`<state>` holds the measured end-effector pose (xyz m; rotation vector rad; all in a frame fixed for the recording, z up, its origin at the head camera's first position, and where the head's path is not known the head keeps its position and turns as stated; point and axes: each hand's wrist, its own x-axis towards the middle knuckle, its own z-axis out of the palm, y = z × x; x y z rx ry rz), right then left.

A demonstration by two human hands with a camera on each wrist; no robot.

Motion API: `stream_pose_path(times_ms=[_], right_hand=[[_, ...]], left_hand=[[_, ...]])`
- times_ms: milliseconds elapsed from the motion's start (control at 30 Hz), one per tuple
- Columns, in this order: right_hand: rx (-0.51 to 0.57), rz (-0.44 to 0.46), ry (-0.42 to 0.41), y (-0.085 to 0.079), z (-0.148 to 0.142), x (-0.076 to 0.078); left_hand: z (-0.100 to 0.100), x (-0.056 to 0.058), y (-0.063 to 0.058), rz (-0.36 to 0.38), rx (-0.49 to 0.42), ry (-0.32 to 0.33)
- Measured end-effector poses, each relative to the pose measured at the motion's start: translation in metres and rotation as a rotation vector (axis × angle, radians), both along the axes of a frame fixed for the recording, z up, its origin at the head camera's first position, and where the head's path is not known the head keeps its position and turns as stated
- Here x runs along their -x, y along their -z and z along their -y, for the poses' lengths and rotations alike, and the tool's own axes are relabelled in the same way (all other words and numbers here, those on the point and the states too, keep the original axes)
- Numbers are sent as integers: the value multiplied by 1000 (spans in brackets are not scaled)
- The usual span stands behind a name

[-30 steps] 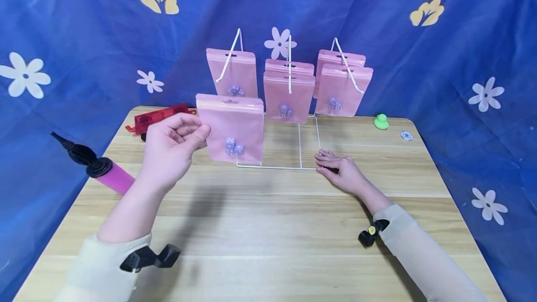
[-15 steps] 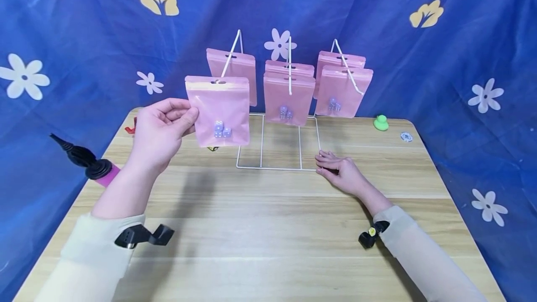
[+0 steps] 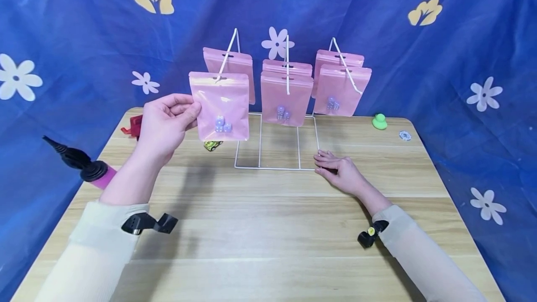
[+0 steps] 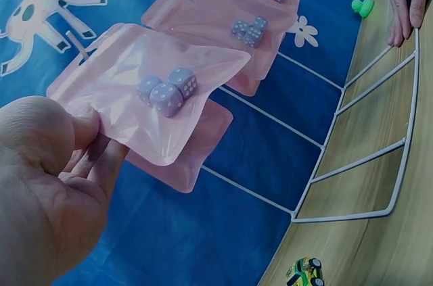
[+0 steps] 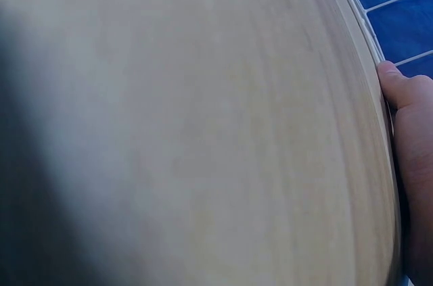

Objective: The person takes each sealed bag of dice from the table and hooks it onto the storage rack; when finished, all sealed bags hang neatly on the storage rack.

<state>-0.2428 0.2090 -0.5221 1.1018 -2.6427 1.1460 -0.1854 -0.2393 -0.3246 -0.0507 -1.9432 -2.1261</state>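
My left hand pinches the left edge of a pink zip bag with lilac dice showing through its front. The tip of the left hook of a white wire display rack passes through the bag's hang hole. Behind it, another pink bag hangs on the same hook. In the left wrist view, thumb and fingers hold the bag by one side. Down at the front right corner of the rack's base, my right hand grips the wire between thumb and fingers.
Pink bags hang in pairs on the middle hook and right hook. Left of the rack are a toy car, a red object and a hand pump. A green duck and a poker chip lie right.
My left hand has raised the bag from in front of the rack to the left hook, whose tip now goes through its hole. The right hand has stayed at the base corner.
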Motion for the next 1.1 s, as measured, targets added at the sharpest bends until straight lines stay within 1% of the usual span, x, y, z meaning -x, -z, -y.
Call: stream_pose_path(times_ms=[67,233,333,467,700,867,1100], right_hand=[[3,2,1,0,0,0],[5,1,10,1,0,0],[5,-5,6,2,0,1],[5,-6,4,2,0,1],[6,5,10,1,0,1],[6,4,11,0,0,0],[7,3,6,-1,1,0]], left_hand=[[0,3,0,6,-2,-1],[1,13,0,23,68,-29],[2,19,1,34,99,-32],[3,26,0,44,119,-37],[1,34,0,27,99,-39],[1,39,0,36,81,-41],[2,45,1,48,102,-45]])
